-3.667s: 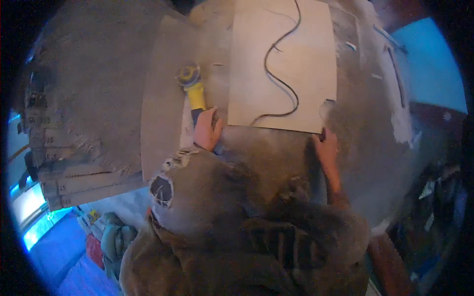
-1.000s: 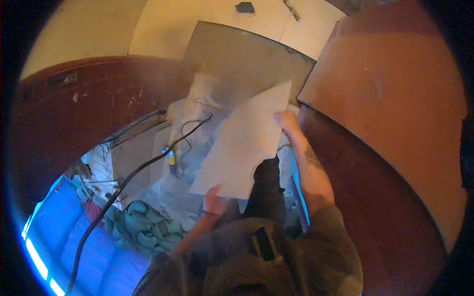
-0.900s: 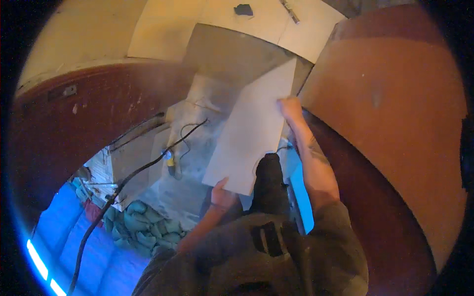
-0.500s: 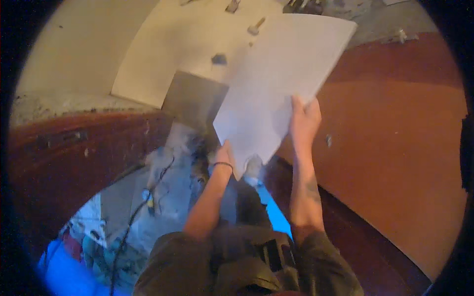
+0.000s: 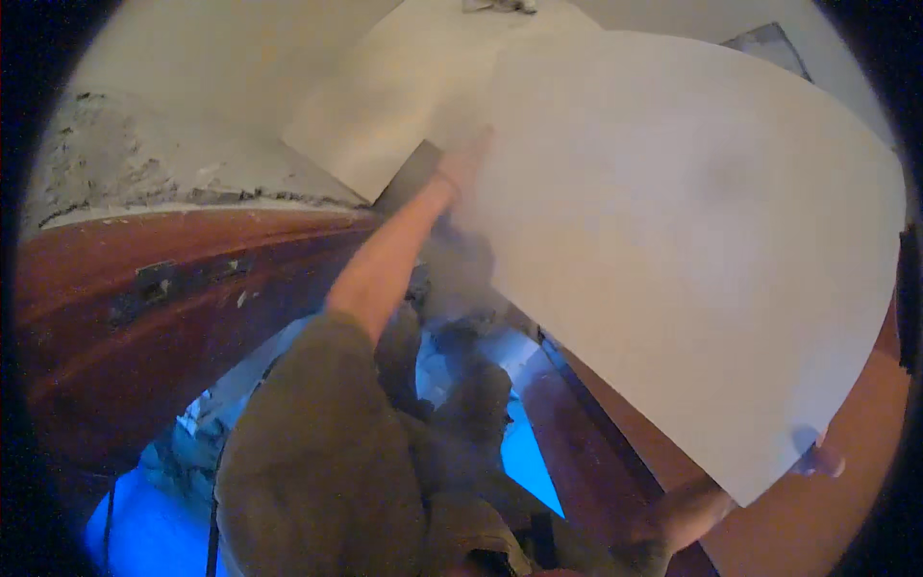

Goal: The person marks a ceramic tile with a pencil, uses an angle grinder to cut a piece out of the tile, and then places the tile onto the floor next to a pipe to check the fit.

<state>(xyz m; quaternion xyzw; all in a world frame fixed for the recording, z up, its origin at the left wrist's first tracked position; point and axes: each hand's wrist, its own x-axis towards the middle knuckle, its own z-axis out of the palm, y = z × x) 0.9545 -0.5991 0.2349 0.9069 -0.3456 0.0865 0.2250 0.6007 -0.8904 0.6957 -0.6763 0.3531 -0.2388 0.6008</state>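
Note:
A large flat white panel (image 5: 673, 221) spans the middle and right of the view, its broad face turned up to me. At its left edge is my left hand (image 5: 468, 165), closed on the panel, with the arm stretched forward; motion smears its fingers. My right hand (image 5: 817, 461) grips the panel by its near right corner. Most of that hand and part of the forearm are hidden beneath the panel.
Another pale sheet (image 5: 385, 106) lies beyond, with a grey board (image 5: 409, 175) beside the left hand. On the left runs a red-brown wooden piece (image 5: 212, 264) below a rough, crumbling ledge (image 5: 144, 159). An orange-brown surface (image 5: 769, 524) shows under the panel.
The panel has turned and swung to the right, showing its broad face. My left arm has reached forward along its edge; my right hand has moved right and nearer, mostly out of sight.

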